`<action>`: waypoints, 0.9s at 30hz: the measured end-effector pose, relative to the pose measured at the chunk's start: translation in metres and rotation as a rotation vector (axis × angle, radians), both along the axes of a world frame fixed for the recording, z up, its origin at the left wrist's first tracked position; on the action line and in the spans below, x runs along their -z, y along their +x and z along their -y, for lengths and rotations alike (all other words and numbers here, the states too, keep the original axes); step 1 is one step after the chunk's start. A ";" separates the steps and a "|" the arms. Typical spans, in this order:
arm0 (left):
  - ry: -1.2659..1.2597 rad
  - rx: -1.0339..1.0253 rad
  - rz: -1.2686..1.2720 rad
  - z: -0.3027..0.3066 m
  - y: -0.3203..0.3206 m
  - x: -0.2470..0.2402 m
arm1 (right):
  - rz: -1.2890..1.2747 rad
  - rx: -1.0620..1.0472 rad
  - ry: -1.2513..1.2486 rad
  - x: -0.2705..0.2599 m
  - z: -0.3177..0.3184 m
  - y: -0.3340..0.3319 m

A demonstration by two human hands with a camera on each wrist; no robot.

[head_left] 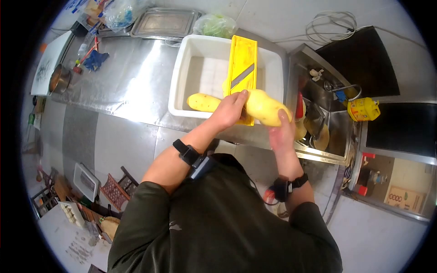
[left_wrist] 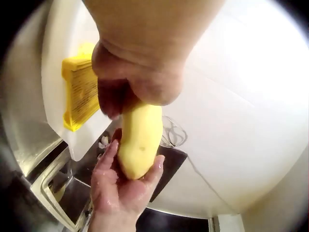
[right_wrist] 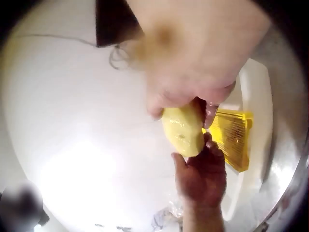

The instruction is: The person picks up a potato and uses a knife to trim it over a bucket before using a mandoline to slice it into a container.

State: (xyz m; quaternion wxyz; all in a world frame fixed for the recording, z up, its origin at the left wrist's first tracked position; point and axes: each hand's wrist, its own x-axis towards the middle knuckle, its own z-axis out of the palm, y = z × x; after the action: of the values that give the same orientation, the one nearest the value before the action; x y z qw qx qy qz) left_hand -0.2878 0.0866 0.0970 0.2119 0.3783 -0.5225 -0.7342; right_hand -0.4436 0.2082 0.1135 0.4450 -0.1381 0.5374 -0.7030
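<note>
Between my two hands is a large peeled potato (head_left: 266, 108), pale yellow and wet. My left hand (head_left: 231, 110) grips its left end, thumb along the top. At the other end my right hand (head_left: 283, 129) holds it, fingers around the tip; in the left wrist view the wet fingers of the right hand (left_wrist: 123, 188) cup that end. Just behind the potato, a yellow slicer (head_left: 243, 52) with a slanted metal blade leans across a white tub (head_left: 180, 79). A second peeled potato (head_left: 201, 102) lies inside the tub, partly hidden by my left hand.
To the right is a metal sink (head_left: 334, 127) with a tap (head_left: 353, 88) and a yellow jug (head_left: 364, 109) on its edge. Behind the tub sit a bag of greens (head_left: 215, 25) and a metal tray (head_left: 165, 22). The steel counter (head_left: 132, 86) runs left toward a pot (head_left: 60, 79).
</note>
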 end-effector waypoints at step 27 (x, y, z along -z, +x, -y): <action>-0.651 0.223 0.556 0.007 0.026 0.049 | -1.227 -0.201 0.515 -0.055 0.081 0.012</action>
State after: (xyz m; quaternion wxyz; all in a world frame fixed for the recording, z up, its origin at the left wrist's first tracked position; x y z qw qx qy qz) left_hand -0.2616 0.0798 0.0478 0.0911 0.4162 -0.8012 -0.4201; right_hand -0.4320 0.1273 0.1682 0.1408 -0.4515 0.8278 -0.3018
